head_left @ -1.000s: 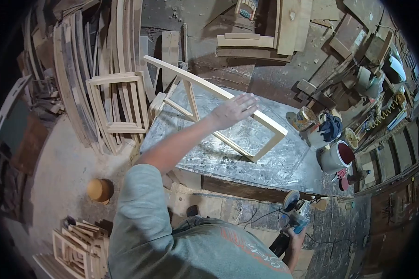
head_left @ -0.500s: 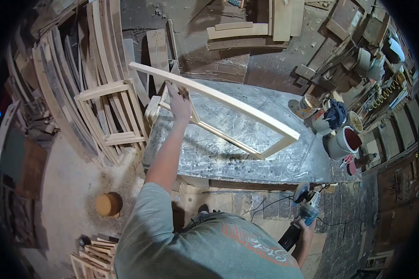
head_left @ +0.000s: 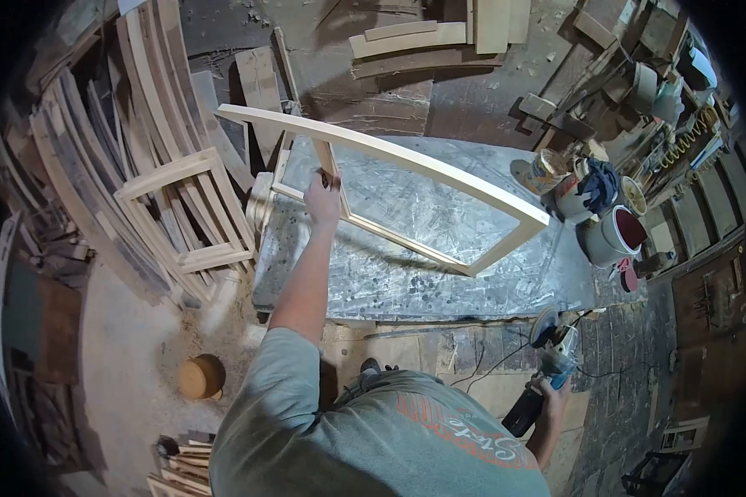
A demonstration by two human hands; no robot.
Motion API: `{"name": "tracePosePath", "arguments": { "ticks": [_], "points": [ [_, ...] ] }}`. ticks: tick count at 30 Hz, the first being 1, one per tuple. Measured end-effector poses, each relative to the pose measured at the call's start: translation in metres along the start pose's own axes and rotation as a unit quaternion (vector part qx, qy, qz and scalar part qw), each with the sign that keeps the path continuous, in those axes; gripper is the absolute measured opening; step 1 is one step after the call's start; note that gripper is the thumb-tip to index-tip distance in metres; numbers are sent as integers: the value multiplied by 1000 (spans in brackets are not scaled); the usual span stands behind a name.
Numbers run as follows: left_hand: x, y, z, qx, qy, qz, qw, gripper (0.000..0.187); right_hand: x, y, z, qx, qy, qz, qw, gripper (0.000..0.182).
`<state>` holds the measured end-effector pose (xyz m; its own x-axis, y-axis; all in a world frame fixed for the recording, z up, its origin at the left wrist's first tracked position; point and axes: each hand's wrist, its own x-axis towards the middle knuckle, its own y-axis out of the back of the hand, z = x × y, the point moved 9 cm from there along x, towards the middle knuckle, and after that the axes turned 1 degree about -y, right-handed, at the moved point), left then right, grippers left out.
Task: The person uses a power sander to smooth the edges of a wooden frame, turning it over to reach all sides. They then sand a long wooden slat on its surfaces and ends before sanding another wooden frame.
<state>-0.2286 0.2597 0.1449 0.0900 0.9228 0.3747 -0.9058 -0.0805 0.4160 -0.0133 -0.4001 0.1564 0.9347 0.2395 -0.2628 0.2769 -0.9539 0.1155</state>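
Observation:
A pale wooden frame (head_left: 414, 159) stands on its edge across the grey worktable (head_left: 389, 290), with a crossbar inside it. My left hand (head_left: 323, 197) is closed round that crossbar, and some of its fingers are hidden behind the wood. Low on the right, my right hand (head_left: 549, 391) grips an angle grinder (head_left: 558, 362) by its body. The grinder's round disc (head_left: 544, 327) points up toward the table's front edge. A dark cord runs from the tool across the floor.
Smaller wooden frames (head_left: 186, 207) lean against long curved boards (head_left: 83, 199) on the left. Buckets (head_left: 613, 234) stand at the table's right end, beside a yellow coiled hose (head_left: 690, 141). A round tan stool (head_left: 201, 377) is on the floor at left.
My left hand has moved down, from near the upper bar to the crossbar. The wooden frame has shifted and looks more opened toward me. The grinder stays in my right hand.

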Motion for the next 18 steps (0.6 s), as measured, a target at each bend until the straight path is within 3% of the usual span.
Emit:
{"name": "tracePosePath", "arguments": {
  "ticks": [2, 11, 14, 15, 18],
  "points": [
    [-4, -2, 0, 54, 29, -19, 998, 38, -5, -7, -7, 1, -10, 7, 1000, 60],
    [4, -37, -33, 104, -7, -104, 989, 32, 4, -11, -12, -11, 2, 11, 1000, 61],
    [18, -58, -39, 189, -79, -196, 959, 34, 4, -18, -28, -14, 4, 19, 1000, 63],
    [9, -46, -13, 223, -63, -233, 944, 36, 5, -16, -30, -20, 7, 25, 999, 63],
    [-1, -53, -7, 237, -136, -271, 923, 38, 7, -9, -28, -23, 19, 35, 999, 61]
  ]
}}
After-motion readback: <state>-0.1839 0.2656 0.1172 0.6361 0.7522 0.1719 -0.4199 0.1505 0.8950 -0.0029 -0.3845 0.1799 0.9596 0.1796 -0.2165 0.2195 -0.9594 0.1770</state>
